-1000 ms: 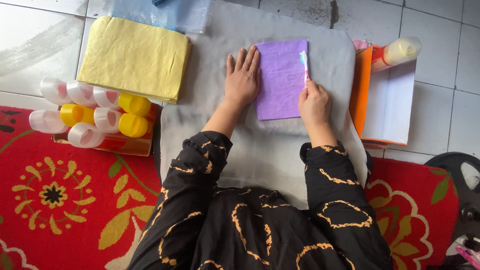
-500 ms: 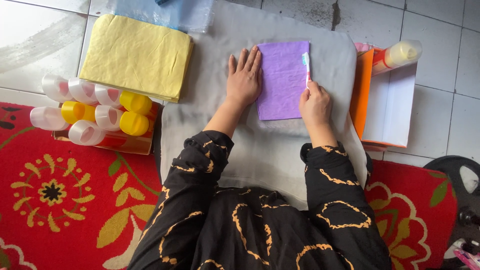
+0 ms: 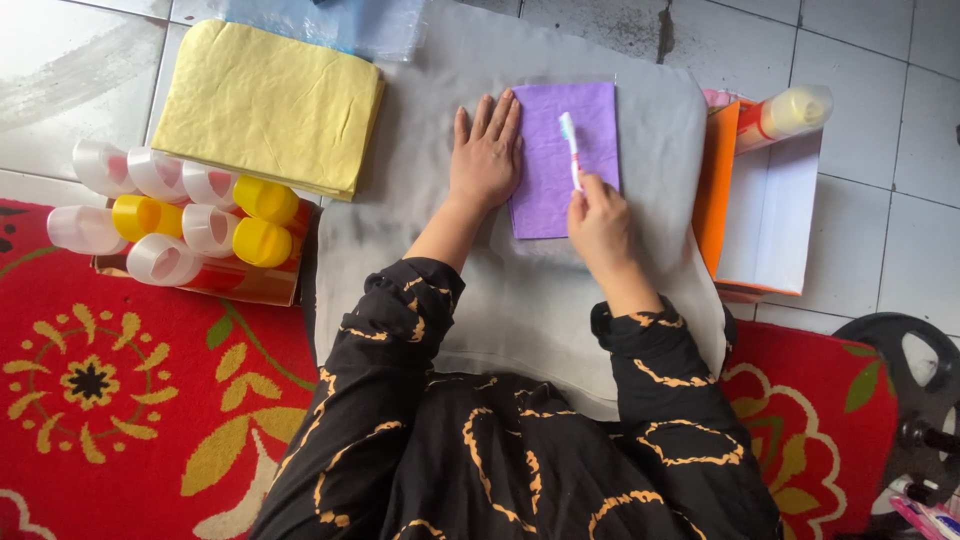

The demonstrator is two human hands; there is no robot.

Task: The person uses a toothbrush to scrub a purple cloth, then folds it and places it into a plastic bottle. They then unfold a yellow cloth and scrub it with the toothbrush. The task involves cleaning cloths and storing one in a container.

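Head view shows the left hand (image 3: 487,160) lying flat on a purple cloth (image 3: 563,160) mid-frame, grip open. The right hand (image 3: 600,222) grips a toothbrush (image 3: 570,145) on it.

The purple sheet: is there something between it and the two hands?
Nothing visible. The left hand lies flat on the left edge of the purple sheet. The right hand holds a toothbrush whose head lies over the sheet.

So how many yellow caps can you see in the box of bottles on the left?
3 yellow caps: one at the box's upper right, one just below it, one further left among the clear caps. More may be hidden beneath.
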